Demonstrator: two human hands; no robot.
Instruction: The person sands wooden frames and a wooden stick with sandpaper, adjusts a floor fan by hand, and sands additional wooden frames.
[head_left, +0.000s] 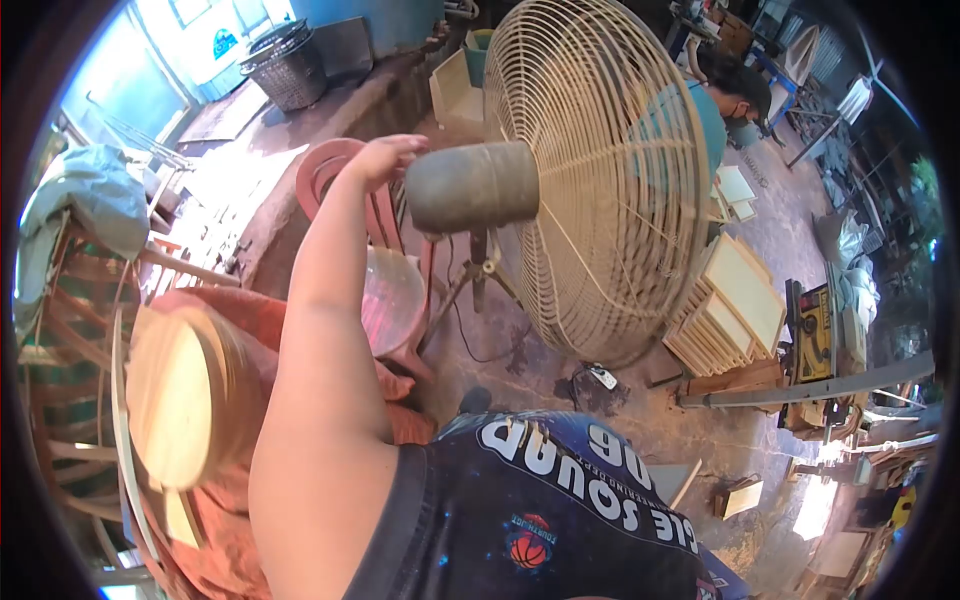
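Pedestal fan (590, 200), large, wire-caged, standing ahead of the wearer. Left hand (385, 161): fingers loosely extended, nothing visibly grasped, at rear of motor housing (470, 188); contact unclear. Right hand: out of view, state unknown. Stacked wooden frames (728, 305): right of fan.

pale oval wooden boards (172, 400) are stacked against orange-red cloth (225, 545); pale rectangular wooden panels (742, 290) lie piled; a dark plastic lattice basket (288, 78) stands upright.

The dark shirt (470, 510) reads "SQUAD" — with "ENGINEERING DEPT" and "06".
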